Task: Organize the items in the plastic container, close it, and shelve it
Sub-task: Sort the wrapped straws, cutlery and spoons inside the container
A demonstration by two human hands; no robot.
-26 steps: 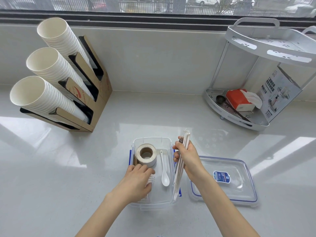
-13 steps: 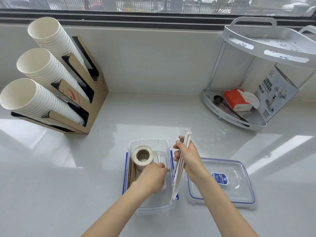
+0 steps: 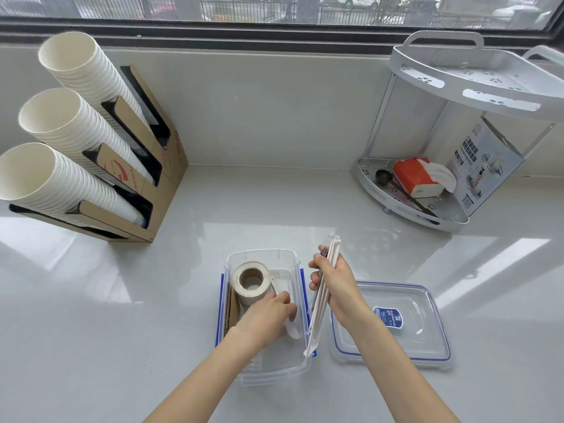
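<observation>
White glossy countertop [image 3: 152, 315] under a window, that's what I'm looking at through the head cam, the only view I've got. The clear plastic container [image 3: 294, 366] sits open right in front of me, near the counter's front edge, with blue latches on its sides. Inside at the far end there's a roll of tape [image 3: 251, 280] tipped on its side, and some brown cardboard pieces [image 3: 229, 309] standing along the left wall. My left hand [image 3: 268, 315] is down inside the box, fingers curled over a white plastic spoon [image 3: 292, 330]; looks like I'm gripping it, though the hand covers most of it. My right hand [image 3: 337, 288] is just right of the container, holding a bundle of wrapped straws [image 3: 320, 300] with something dark tucked in, slanted so the lower end hangs over the box's right rim. The lid [image 3: 427, 331] lies flat on the counter just right of the box, blue sticker up. Far left: a cardboard cup holder [image 3: 146, 178] with three stacks of paper cups. Far right: a white corner shelf [image 3: 412, 206] with a tissue pack [image 3: 418, 177].
</observation>
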